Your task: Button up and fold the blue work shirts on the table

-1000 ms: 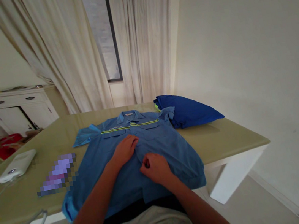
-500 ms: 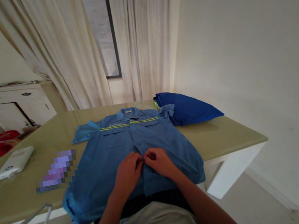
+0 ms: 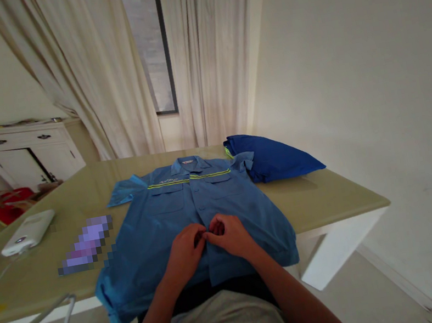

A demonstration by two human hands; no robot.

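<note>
I have the left hand and right hand pinching the shirt at mid-front, and should hold its edges aligned.

I am watching the bare left hand and the right hand touching at the fingertips, pinching the front of a blue cloth shirt with yellow chest stripes. The shirt is lying face-up on an olive-green tabletop, touching a dark-blue cloth bundle. Leftward, a pixelated purple oblong and a white plastic device are resting; cream fabric curtains are hanging behind.
</note>
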